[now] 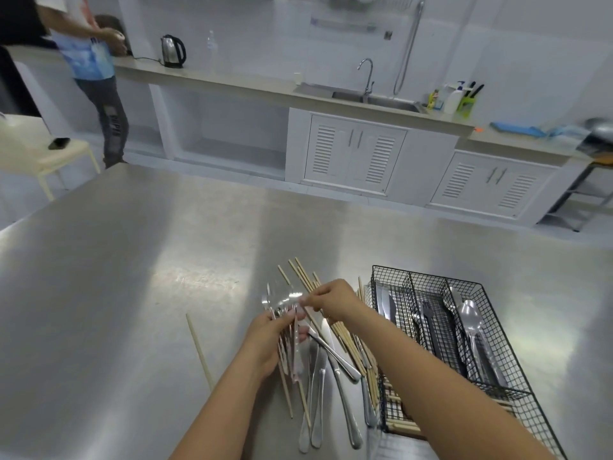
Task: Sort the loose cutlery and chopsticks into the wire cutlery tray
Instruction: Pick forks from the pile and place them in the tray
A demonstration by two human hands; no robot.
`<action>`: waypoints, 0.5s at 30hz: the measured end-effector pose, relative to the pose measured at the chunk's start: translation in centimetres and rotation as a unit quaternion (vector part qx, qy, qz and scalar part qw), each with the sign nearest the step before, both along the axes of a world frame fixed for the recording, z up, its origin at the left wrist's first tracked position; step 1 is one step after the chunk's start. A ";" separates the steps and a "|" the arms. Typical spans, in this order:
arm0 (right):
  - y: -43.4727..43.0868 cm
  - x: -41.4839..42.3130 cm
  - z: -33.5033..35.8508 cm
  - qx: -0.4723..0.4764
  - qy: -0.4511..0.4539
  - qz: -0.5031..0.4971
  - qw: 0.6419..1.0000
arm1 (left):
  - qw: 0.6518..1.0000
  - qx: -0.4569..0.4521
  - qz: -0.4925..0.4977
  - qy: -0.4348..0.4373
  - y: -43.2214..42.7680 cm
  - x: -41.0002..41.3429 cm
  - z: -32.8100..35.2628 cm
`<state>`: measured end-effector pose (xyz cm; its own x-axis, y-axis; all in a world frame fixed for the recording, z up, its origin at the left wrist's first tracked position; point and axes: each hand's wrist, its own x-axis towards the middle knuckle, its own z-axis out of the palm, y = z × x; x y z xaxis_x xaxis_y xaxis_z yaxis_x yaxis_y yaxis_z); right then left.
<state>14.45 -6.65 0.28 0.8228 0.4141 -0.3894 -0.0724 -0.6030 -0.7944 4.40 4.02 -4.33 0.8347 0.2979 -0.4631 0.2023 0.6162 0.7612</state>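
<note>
A black wire cutlery tray (pixel 501 391) stands on the steel table at the right, with knives, forks and spoons (pixel 472 322) in separate compartments and chopsticks in its near cross section. Left of it lies a pile of loose steel cutlery (pixel 326 386) mixed with wooden chopsticks (pixel 348 340). My left hand (pixel 270 340) grips a bundle of steel cutlery above the pile. My right hand (pixel 331 298) pinches the top end of a piece in that bundle. One chopstick (pixel 199 351) lies apart at the left.
The steel table (pixel 132 260) stretches wide to the left and far side. Beyond it a counter holds a kettle (pixel 172 51), a sink with tap (pixel 366 79) and bottles. A person (pixel 89 71) stands at far left near a cream chair (pixel 39 151).
</note>
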 end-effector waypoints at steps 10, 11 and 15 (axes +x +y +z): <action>-4.6 3.9 -3.6 -0.228 -0.039 -0.056 0.971 | 1.000 -0.020 0.014 -0.006 0.3 -0.7 -0.5; -4.5 3.8 -4.2 -0.258 -0.069 -0.047 0.963 | 1.000 -0.023 0.012 -0.006 0.2 -0.7 -0.4; -3.7 2.3 -3.4 -0.283 -0.137 -0.003 0.949 | 1.000 -0.018 0.014 -0.005 0.0 -0.7 -0.5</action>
